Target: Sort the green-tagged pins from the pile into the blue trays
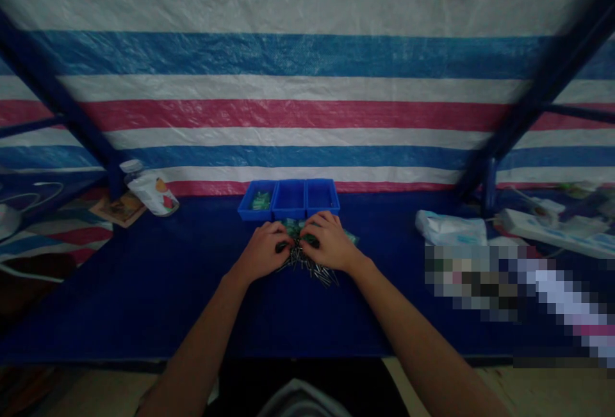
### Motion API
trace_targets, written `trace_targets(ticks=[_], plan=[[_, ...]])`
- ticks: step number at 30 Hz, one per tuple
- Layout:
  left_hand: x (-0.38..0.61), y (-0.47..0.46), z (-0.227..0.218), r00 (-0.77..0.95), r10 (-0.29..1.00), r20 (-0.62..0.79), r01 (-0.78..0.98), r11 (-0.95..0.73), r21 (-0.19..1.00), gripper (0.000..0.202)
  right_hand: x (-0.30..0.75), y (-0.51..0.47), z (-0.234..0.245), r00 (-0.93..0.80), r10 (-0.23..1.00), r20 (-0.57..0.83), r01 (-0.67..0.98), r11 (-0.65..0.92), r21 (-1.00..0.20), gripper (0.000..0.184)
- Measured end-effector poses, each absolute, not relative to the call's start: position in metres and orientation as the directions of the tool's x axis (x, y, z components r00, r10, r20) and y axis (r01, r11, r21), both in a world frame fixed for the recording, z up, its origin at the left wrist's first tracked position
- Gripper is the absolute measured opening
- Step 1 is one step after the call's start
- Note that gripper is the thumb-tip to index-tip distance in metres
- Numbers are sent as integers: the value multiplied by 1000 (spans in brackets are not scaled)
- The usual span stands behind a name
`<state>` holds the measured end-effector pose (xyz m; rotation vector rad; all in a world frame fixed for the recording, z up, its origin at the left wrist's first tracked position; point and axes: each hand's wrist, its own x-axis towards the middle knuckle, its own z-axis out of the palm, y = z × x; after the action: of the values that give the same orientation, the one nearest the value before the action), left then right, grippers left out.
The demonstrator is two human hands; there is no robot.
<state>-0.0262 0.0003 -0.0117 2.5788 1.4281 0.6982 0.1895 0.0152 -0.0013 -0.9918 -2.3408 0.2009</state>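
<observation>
My left hand (266, 249) and my right hand (331, 242) are close together over a small pile of thin, dark metal pins or screws (323, 272) on the blue table. The fingers of both hands are curled with the tips pinched at the pile's edge. What they hold is too small and dark to make out. Small green pieces (291, 227) lie just beyond the pile, partly hidden by the hands. Right behind stands a blue three-compartment tray (257, 214). Its left compartment contains light green pieces (261, 200).
A white bottle (156, 194) leans at the back left beside a brown card (119, 209). On the right lie a plastic packet (451, 227) and a white power strip (552, 228). Part of the right side is pixelated. A striped tarp (307, 113) hangs behind the blue table (192, 314).
</observation>
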Motion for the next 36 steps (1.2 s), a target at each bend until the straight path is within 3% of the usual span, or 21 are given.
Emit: trace_targets(ticks=[9, 21, 31, 36], plan=[[-42, 10, -18, 487, 826, 282, 734, -563, 379, 13, 193, 19, -4, -472, 723, 504, 621, 679, -392, 16], [-30, 5, -1, 523, 822, 228, 809, -562, 171, 10, 189, 18, -3, -482, 697, 531, 586, 707, -396, 16], [-30, 5, -1, 542, 810, 223, 803, -578, 145, 11, 190, 18, -3, -459, 671, 582, 566, 726, -391, 16], [-25, 4, -1, 475, 810, 343, 772, -571, 278, 12, 189, 17, -1, -453, 677, 580, 560, 722, -406, 15]])
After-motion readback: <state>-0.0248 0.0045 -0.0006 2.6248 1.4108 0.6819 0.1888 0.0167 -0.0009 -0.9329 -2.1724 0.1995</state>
